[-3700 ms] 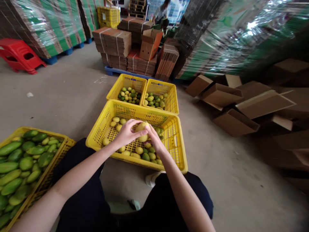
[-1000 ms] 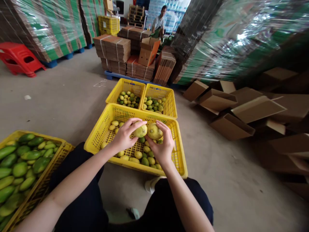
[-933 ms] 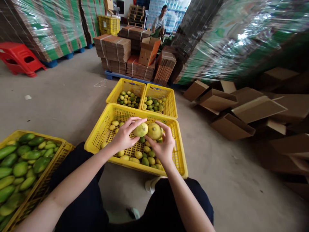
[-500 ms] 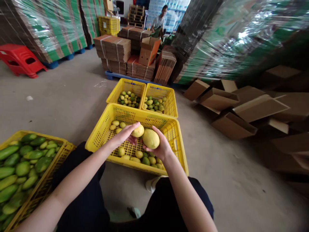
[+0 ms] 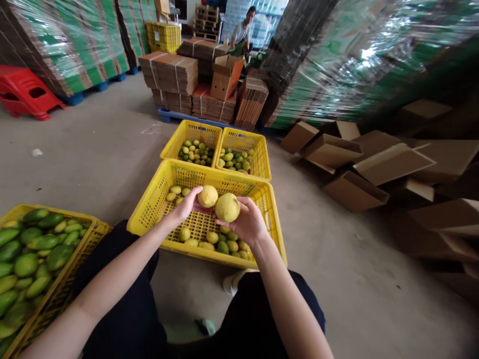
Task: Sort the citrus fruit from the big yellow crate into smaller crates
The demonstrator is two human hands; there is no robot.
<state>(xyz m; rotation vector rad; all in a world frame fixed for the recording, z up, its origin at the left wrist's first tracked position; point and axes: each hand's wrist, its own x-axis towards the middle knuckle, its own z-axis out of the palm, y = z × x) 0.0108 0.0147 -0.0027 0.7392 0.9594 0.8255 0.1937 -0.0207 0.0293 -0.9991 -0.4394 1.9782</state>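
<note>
Over the large yellow crate (image 5: 149, 199), my left hand (image 5: 189, 205) holds a smaller yellow fruit (image 5: 207, 196) between thumb and fingers. My right hand (image 5: 250, 219) is wrapped round the right side of a larger yellow fruit (image 5: 227, 207). The two fruits are side by side, almost touching. Below them in the crate, several yellow and green fruits (image 5: 212, 237) lie along the near side, and a few yellow ones (image 5: 175, 190) are in the far left corner.
Two smaller yellow crates (image 5: 170, 144) with fruit stand beyond. At the left is a crate of green fruit (image 5: 45, 243). Cardboard boxes (image 5: 355, 189) lie on the right, bundled cardboard (image 5: 170, 72) stands behind, and a person (image 5: 241, 32) sits farther back. A red stool (image 5: 28, 92) is at left.
Both hands have turned the fruits, and more of the left one now shows. The right hand's fingers have opened somewhat around the larger fruit. The whole view has shifted slightly.
</note>
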